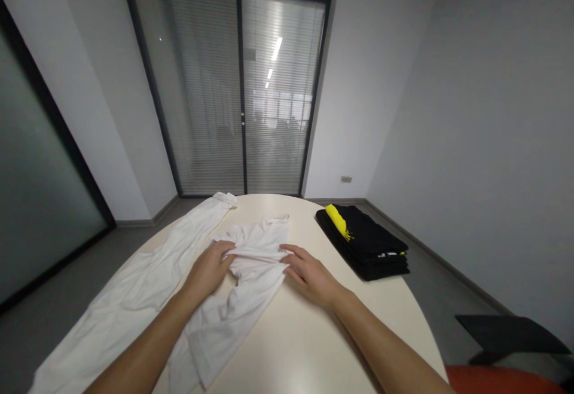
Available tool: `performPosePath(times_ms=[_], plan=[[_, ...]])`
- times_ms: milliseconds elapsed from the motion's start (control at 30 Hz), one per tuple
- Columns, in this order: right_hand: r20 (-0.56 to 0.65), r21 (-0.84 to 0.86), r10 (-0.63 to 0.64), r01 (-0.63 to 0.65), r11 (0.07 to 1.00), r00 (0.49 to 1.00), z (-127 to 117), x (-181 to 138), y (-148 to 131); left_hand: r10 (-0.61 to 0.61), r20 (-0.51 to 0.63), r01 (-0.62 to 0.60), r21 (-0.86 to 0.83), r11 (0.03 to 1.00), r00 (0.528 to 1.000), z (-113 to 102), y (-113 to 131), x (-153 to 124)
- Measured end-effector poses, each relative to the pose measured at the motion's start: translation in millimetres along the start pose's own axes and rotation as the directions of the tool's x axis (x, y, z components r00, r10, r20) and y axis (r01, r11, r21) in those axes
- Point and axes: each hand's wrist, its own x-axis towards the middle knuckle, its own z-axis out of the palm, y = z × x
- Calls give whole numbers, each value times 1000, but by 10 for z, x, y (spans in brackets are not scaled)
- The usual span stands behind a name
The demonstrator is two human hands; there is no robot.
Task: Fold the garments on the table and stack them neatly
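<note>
A white garment (251,274) lies rumpled in the middle of a round cream table (314,334). My left hand (210,268) pinches a fold of it at its left side, fingers curled on the cloth. My right hand (309,274) grips the same fold from the right, fingertips pressed into the fabric. A second, longer white cloth (147,274) stretches along the table's left side, from the far edge to the near corner, beside my left forearm.
A stack of folded black clothes (365,241) with a yellow piece (337,220) on top sits at the table's right. A dark chair (511,334) and an orange-red seat (502,382) stand at bottom right. Glass doors with blinds (237,89) face me.
</note>
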Motion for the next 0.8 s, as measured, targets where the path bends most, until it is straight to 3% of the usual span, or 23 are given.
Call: performPosePath(times_ms=[100,233,367,467,633,800], plan=[[-92,-43,79,-83,996,993,12,0,70,-6,-102,7,4,1000,995,-21,-33,31],[-90,-117,175,-185,976,980,76,-21,190,-74,-173,89,78,993,982,-61,-105,30],[-57,-109,159,-164,980,986,128,-26,229,-157,-153,195,277,941,976,-134,-107,-5],[-64,-57,128,-132,990,990,164,-3,181,-125,-157,171,332,927,980,-181,15,-21],[-86,-26,204,-207,978,975,246,38,108,-2,77,0,29,1000,997,-199,329,-64],[-110,-28,219,-224,974,969,256,58,109,253,291,-226,-124,966,923,-153,458,-149]])
